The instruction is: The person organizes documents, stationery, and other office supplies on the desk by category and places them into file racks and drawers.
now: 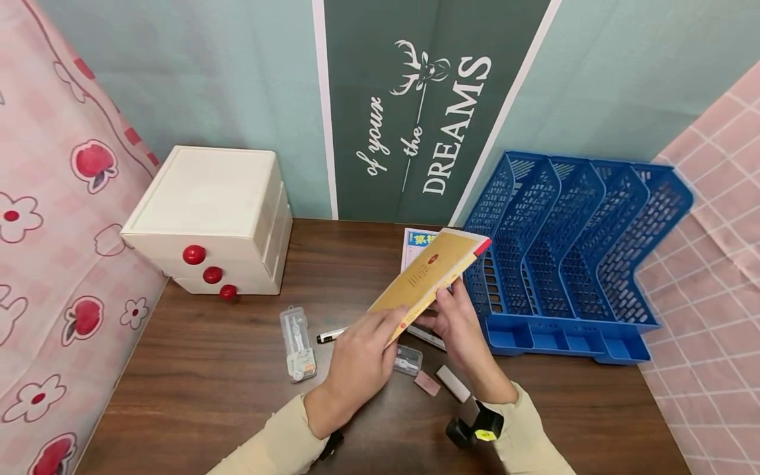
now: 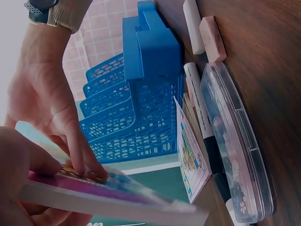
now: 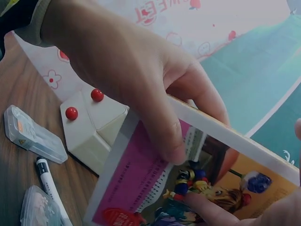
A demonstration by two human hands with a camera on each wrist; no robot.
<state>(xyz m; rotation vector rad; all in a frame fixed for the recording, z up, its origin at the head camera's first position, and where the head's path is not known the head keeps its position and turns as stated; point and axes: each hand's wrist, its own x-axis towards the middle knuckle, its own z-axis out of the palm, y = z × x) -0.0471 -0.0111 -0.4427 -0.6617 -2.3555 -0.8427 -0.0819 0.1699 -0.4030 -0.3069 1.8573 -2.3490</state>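
A book (image 1: 424,270) with a gold cover is held up at a slant over the table. My left hand (image 1: 363,359) grips its lower left end, and its thumb lies on the picture-covered underside (image 3: 155,174), which has a magenta band. My right hand (image 1: 463,323) holds the book's right-hand long edge. Its thumb (image 1: 444,300) is at that edge. In the right wrist view, a finger (image 3: 211,209) of the right hand rests against the pictures. From the left wrist view, the right hand's fingertips (image 2: 94,172) are seen on that same side.
A blue rack (image 1: 564,264) stands at right, a white drawer box (image 1: 208,218) at left. On the table are a clear case (image 1: 298,343), a second case (image 1: 408,360), a marker (image 1: 330,335), a pink eraser (image 1: 427,382) and a white block (image 1: 453,384). A booklet (image 1: 411,245) lies behind the book.
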